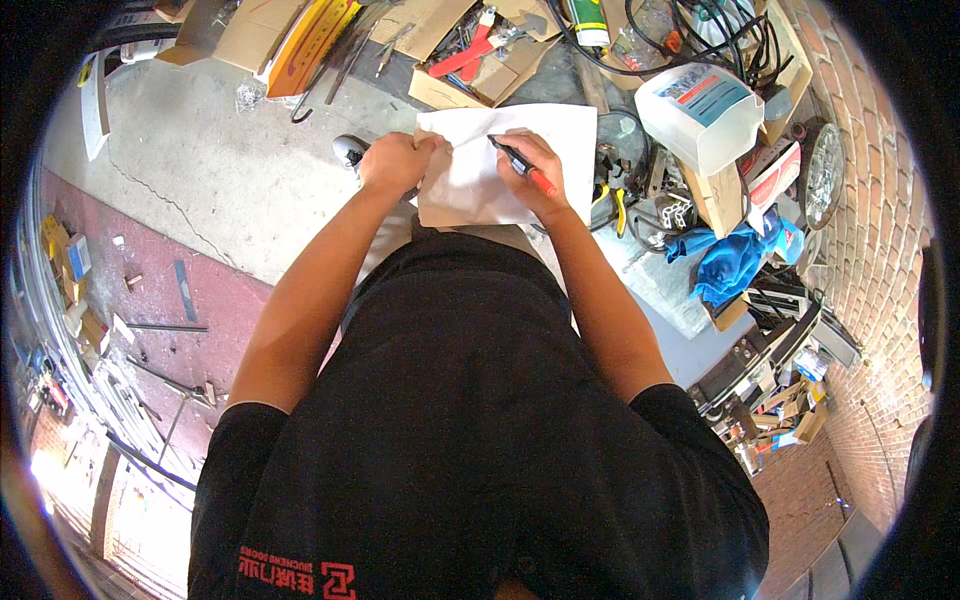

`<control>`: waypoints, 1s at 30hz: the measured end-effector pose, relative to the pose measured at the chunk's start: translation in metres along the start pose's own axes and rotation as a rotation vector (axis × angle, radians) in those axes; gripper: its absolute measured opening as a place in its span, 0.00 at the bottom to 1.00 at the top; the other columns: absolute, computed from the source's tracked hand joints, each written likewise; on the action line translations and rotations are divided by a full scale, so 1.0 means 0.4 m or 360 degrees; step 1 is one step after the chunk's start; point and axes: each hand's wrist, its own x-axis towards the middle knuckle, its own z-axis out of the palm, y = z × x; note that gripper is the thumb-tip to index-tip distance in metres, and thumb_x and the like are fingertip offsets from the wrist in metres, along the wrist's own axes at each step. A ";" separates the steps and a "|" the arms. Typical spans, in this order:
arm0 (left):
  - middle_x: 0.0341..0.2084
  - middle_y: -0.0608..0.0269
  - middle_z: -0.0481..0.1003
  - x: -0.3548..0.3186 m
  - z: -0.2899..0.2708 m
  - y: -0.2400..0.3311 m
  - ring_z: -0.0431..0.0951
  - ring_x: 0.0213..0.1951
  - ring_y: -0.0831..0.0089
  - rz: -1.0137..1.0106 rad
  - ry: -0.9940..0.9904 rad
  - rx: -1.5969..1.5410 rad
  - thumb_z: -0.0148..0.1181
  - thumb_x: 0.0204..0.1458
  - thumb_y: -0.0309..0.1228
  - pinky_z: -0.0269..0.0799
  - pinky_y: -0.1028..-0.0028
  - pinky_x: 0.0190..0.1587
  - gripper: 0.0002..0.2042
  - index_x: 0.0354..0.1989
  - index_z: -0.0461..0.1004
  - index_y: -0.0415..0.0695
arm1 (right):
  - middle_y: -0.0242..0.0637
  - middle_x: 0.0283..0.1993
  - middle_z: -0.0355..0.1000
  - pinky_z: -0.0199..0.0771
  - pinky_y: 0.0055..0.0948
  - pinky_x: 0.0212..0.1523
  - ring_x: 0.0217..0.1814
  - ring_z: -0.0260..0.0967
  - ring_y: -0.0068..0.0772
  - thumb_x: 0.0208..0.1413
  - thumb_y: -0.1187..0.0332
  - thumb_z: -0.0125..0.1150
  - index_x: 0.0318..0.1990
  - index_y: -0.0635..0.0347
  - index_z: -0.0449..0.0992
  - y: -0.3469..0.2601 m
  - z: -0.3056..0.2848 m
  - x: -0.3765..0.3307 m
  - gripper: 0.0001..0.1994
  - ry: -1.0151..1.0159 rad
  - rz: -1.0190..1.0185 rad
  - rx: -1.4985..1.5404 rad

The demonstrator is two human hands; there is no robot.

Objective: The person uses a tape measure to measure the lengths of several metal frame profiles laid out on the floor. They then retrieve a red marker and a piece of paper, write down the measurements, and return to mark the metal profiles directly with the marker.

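head view, looking down past a black-shirted torso. left hand (395, 162) is closed on the left edge of a white paper sheet (500, 165) backed by a piece of brown cardboard (450, 212), steadying both. right hand (530, 172) is wrapped around a black marker with a red end (522, 163), its tip resting on the sheet between the two hands. judged step: marking or writing on the paper, under way; whether any line is drawn yet cannot be told. the next stroke would call for the left hand to keep the sheet from sliding while the right guides the tip with light, even pressure. surface: a grey concrete ledge (200, 170) beyond and to the left of the hands, cracked. right of the right hand lie yellow-handled pliers (620, 205), a translucent plastic jug (700, 112), a blue cloth (735, 262) and black cables (720, 40); a brick wall (870, 250) stands further right. beyond the hands lie cardboard scraps (440, 30) and a red-handled tool (470, 52). left of the left arm, a reddish floor (170, 330) lies lower down.
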 end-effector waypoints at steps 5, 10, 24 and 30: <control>0.31 0.49 0.84 0.002 0.001 -0.002 0.85 0.41 0.51 0.0014 -0.0001 -0.0008 0.55 0.55 0.66 0.79 0.55 0.46 0.34 0.32 0.86 0.41 | 0.44 0.43 0.79 0.78 0.34 0.51 0.46 0.79 0.41 0.50 0.80 0.65 0.44 0.63 0.81 -0.002 0.001 -0.003 0.12 -0.0002 0.0077 0.0020; 0.27 0.45 0.83 0.006 0.012 -0.010 0.85 0.38 0.47 0.0077 0.0093 -0.0011 0.56 0.55 0.66 0.78 0.52 0.46 0.35 0.28 0.84 0.38 | 0.44 0.43 0.79 0.78 0.34 0.50 0.45 0.79 0.42 0.50 0.79 0.65 0.43 0.63 0.81 0.003 -0.004 -0.008 0.11 0.0074 0.0026 -0.0056; 0.26 0.51 0.83 0.001 0.002 0.001 0.85 0.37 0.51 0.0041 0.0040 -0.0013 0.55 0.56 0.65 0.79 0.55 0.45 0.34 0.29 0.85 0.41 | 0.44 0.45 0.80 0.77 0.34 0.52 0.47 0.79 0.42 0.53 0.79 0.65 0.46 0.62 0.81 0.009 -0.008 -0.014 0.12 0.0101 0.0119 -0.0039; 0.24 0.53 0.83 0.002 0.003 0.002 0.86 0.37 0.53 0.0078 0.0077 0.0059 0.55 0.56 0.64 0.79 0.56 0.44 0.33 0.29 0.85 0.41 | 0.44 0.45 0.80 0.77 0.33 0.52 0.47 0.79 0.41 0.53 0.79 0.66 0.46 0.62 0.82 0.009 -0.001 -0.018 0.12 0.0126 0.0106 -0.0077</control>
